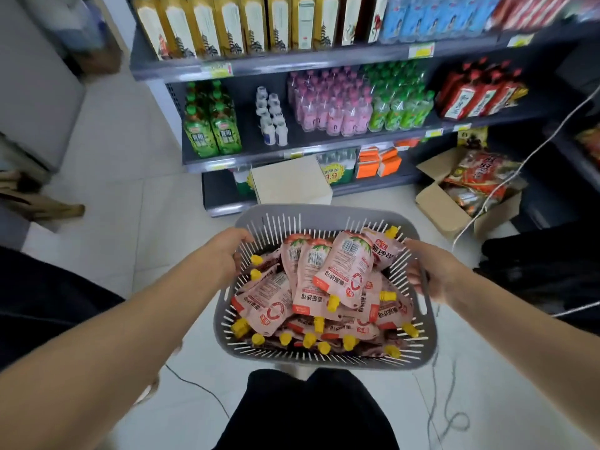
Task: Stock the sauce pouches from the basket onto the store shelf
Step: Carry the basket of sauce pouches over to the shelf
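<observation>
Over on the left, the left hand (227, 251) is clamped on the basket's left rim, fingers curled over the slatted wall. The grey basket (324, 360) hangs in the air between both hands, above pale floor tiles (107, 177), its long axis running away from the person toward the store shelf (302, 142). Inside it, the sauce pouches (344, 271) lie heaped, pink and red with yellow caps (332, 303). No single direction here: the top pouches lie lengthwise with caps pointing back toward the person, a row along the near edge also caps-near, several at the left wall point caps left, and one at the far right corner points its cap away. On the shelf beyond, green bottles (211, 128) at the left end, small white bottles (272, 121), then pink bottles (331, 105) further along. A plain box (292, 183) leans against the bottom shelf edge. Right side now: the right hand (428, 271) grips the basket's right rim at the handle slot, closed on it. Further right, an open carton (454, 206) of snack packs sits on the floor.
</observation>
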